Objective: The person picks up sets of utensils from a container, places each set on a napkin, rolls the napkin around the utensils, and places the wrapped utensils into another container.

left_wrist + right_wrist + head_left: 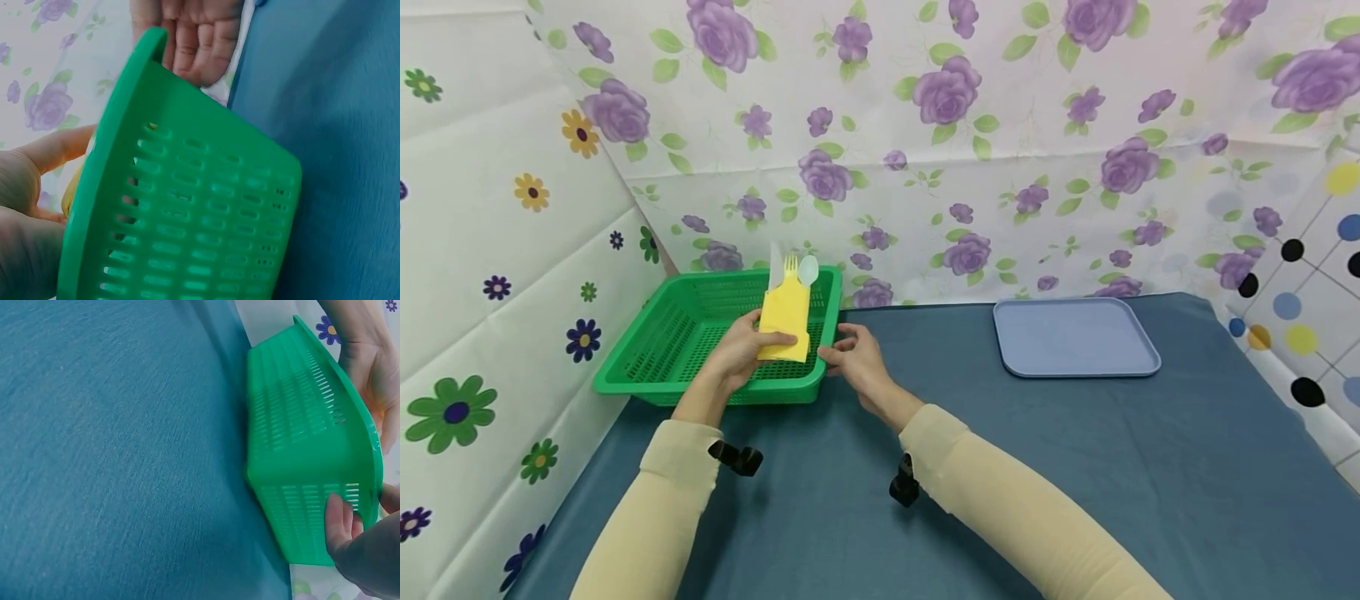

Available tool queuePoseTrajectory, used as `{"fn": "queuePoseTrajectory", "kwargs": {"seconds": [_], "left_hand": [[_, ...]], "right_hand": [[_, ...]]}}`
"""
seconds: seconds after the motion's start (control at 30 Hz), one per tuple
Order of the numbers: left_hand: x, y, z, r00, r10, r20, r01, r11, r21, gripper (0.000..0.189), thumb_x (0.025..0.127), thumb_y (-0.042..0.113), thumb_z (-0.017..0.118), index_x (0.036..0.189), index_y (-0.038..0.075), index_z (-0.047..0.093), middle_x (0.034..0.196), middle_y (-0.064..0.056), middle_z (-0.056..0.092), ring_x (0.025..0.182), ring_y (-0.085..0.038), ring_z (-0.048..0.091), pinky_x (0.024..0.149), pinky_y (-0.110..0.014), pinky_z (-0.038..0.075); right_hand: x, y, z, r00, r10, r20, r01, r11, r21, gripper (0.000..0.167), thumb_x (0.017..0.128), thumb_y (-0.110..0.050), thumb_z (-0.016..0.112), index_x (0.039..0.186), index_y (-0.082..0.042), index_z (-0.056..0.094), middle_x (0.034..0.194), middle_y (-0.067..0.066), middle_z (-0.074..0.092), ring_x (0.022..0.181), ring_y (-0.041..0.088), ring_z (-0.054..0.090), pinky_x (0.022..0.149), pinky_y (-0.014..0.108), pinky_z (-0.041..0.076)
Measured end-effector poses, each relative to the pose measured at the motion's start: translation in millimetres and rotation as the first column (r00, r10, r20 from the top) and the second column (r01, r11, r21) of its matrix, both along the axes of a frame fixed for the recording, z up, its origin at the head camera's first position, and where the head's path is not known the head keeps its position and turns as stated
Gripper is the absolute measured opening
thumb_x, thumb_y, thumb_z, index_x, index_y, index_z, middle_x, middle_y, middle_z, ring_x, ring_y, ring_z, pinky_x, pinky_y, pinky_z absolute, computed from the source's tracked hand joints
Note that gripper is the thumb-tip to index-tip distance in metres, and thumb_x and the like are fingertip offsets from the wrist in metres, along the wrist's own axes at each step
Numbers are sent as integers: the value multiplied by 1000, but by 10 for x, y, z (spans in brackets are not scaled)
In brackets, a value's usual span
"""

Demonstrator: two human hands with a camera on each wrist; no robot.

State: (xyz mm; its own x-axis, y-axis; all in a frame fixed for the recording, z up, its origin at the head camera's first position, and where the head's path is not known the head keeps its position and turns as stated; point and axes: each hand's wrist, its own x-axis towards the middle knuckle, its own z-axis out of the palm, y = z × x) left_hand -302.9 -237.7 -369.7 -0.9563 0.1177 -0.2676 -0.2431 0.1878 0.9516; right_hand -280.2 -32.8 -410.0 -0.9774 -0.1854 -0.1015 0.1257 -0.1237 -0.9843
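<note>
My left hand [737,354] holds a yellow cutlery pouch [785,307], thumb across its front, above the right part of a green slotted basket [625,379]. A whitish knife [775,265], a yellow fork [791,266] and a pale green spoon [808,269] stick up from the pouch. At the basket's right end is my right hand [867,367], its thumb over the rim and its bent fingers outside the wall. In the left wrist view the basket wall hides most of the pouch, with only a yellow edge [70,192] showing.
A light blue tray [1075,337] lies on the blue tablecloth [1037,467] at the back right. Flowered sheets [910,208] hang behind and at the left of the table; a dotted one is on the right.
</note>
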Motion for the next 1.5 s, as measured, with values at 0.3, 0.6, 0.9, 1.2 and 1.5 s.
{"fn": "queuePoseTrajectory", "kwargs": {"seconds": [0.3,0.6,0.9,1.2,1.5], "left_hand": [[-54,28,-10,999,-3,50,10,988,-152,93,96,8,72,166,3,10,131,-20,52,100,-21,65,95,-41,58],[-101,39,-30,997,10,82,13,963,-268,96,95,8,74,165,1,9,137,-24,49,109,-31,60,89,-40,57],[-169,10,-65,990,-37,137,82,937,-340,89,93,7,75,162,-4,20,133,-23,50,109,-33,57,87,-41,54],[-234,24,-130,976,-97,194,167,905,-392,72,89,5,76,148,-6,38,119,-18,53,100,-30,57,81,-37,54],[-265,46,-172,959,-177,221,262,852,-453,53,89,3,74,133,-5,47,112,-18,52,92,-29,53,76,-37,49]], "right_hand": [[-8,-1,-13,995,63,74,-56,995,-83,46,103,-8,67,145,5,55,114,19,71,88,20,72,94,44,60],[-13,-3,-14,995,60,76,-54,996,-70,42,103,-7,66,143,4,58,119,19,70,101,29,72,91,39,61],[-26,0,-6,995,55,87,-49,996,-69,41,103,-7,66,142,3,58,120,20,69,97,25,72,91,38,61],[-21,1,-18,995,60,79,-54,995,-78,41,103,-6,66,142,5,58,117,19,68,99,27,72,97,45,58],[-19,-9,-13,995,65,80,-59,996,-73,41,103,-6,66,143,4,58,122,20,68,101,27,71,97,45,58]]}}
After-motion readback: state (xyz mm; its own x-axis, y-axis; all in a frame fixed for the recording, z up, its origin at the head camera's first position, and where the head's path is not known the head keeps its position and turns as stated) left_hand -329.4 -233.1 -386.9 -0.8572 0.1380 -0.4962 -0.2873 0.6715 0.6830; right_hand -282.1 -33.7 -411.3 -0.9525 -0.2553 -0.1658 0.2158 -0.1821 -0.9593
